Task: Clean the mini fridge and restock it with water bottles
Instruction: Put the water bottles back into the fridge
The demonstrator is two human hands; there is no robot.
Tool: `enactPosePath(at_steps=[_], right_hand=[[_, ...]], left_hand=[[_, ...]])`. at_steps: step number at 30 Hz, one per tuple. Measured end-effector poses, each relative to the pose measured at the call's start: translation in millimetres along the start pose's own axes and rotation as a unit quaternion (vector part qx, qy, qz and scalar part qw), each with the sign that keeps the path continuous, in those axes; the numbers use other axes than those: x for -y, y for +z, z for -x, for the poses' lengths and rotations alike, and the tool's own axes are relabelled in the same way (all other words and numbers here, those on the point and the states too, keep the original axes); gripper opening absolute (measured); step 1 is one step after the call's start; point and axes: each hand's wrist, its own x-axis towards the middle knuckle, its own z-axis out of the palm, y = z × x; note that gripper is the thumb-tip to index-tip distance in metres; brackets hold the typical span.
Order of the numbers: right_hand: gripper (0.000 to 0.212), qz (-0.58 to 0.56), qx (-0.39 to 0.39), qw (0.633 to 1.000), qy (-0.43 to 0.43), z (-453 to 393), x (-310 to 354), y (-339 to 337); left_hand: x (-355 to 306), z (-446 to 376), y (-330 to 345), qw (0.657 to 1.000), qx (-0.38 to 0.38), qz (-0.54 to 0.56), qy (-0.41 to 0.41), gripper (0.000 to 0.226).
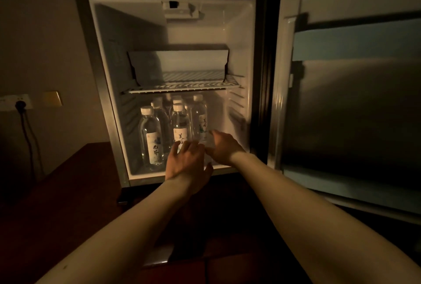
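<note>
Both forearms reached into fridge [109,55]: left hand [186,160], fingers spread, touched upright front bottle [181,124]; right hand [224,147] gripped another bottle [200,119] just right, nearer.

2 bare forearms, no sleeves, left hand [185,163], right hand [224,147]

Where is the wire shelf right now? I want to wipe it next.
In the head view, the wire shelf sits mid-height inside the open mini fridge, directly above the water bottles and below a folded white panel.
</note>
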Motion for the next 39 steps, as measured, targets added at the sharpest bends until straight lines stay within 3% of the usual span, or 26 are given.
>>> enactPosePath(at_steps=[3,8,12,21,29,39], right_hand=[[0.06,0.037,0.013,0.999,0.006,19,7,-1],[0.05,0.06,0.004,0.998,-0.006,50,11,-7],[0.056,0.075,-0.023,0.997,-0.009,77,21,-7],[0.047,0.141,-0.111,0.983,-0.043,136,47,-34],[0.031,0.134,-0.211,0.967,0.055,205,3,-92],[0.036,0.153,-0.294,0.927,0.176,277,-56,-152]], left_hand=[[2,8,-8,1.0,0.017,0.006,-0.011,0.058],[8,23,-29,1.0,0.015,0.011,-0.016,0.059],[10,42,-45,1.0,0.023,0.005,-0.017,0.056],[-6,62,-79,0.998,-0.016,0.065,0.003,0.04],[-81,53,-101,0.979,-0.053,0.159,0.114,0.035],[-194,48,-104,0.947,-0.06,0.212,0.236,0.045]])
